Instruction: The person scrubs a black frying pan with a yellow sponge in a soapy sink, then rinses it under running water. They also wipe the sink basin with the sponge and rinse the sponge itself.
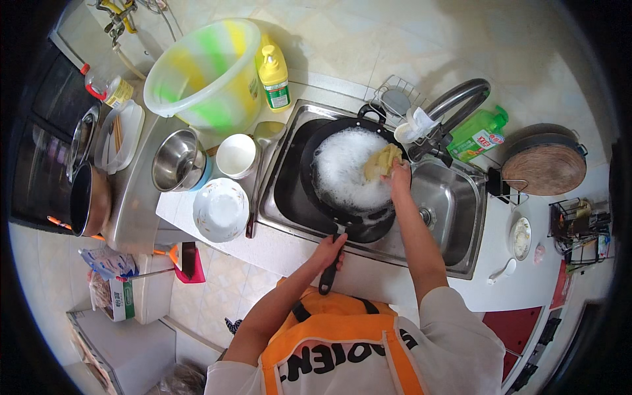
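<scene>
A black wok (308, 168) full of white suds (343, 163) rests over the left basin of a steel double sink (452, 197). My left hand (330, 253) is closed around its black handle (329, 279), which points towards me. With my right hand (399, 178) I hold a yellowish cloth (380, 163) in the foam, at the wok's right side. A curved faucet (459, 101) stands behind the sink, just right of the wok. Along the sink's left edge lies a spatula (269, 131) with a dark handle. The hidden fingertips of my right hand are behind the cloth.
White bowls (236, 155), a floral plate (221, 210) and a steel bowl (177, 160) stand left of the sink. Behind them are a large plastic tub (202, 74) and a yellow bottle (274, 79). A green bottle (476, 133), a cutting board (543, 165) and a white spoon (503, 271) are at the right.
</scene>
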The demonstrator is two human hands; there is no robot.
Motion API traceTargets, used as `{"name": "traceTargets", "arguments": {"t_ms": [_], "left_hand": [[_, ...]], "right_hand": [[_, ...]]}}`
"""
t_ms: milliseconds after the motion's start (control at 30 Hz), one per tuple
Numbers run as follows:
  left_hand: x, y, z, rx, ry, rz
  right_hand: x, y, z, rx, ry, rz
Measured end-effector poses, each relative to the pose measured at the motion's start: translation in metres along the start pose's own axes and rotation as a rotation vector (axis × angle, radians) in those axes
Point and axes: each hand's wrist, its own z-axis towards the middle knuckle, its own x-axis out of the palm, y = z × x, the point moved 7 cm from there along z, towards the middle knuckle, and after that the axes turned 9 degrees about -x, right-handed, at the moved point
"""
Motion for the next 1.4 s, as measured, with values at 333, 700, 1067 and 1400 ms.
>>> {"name": "traceTargets", "arguments": {"t_ms": [333,700,1067,1400], "left_hand": [[-0.002,0.004,0.005,0.012,0.022,-0.018],[0.0,0.003,0.003,0.053,0.036,0.029],[-0.006,0.009,0.015,0.089,-0.064,0.064],[-0.002,0.005,0.009,0.124,-0.049,-0.045]], "right_hand": [[0.039,0.004,0.057,0.005,-0.442,0.308],[0.157,-0.01,0.112,-0.406,-0.082,-0.599],[0.259,0.013,-0.045,-0.546,0.734,-1.112],[0.214,0.014,-0.17,-0.849,1.145,-1.316]]}}
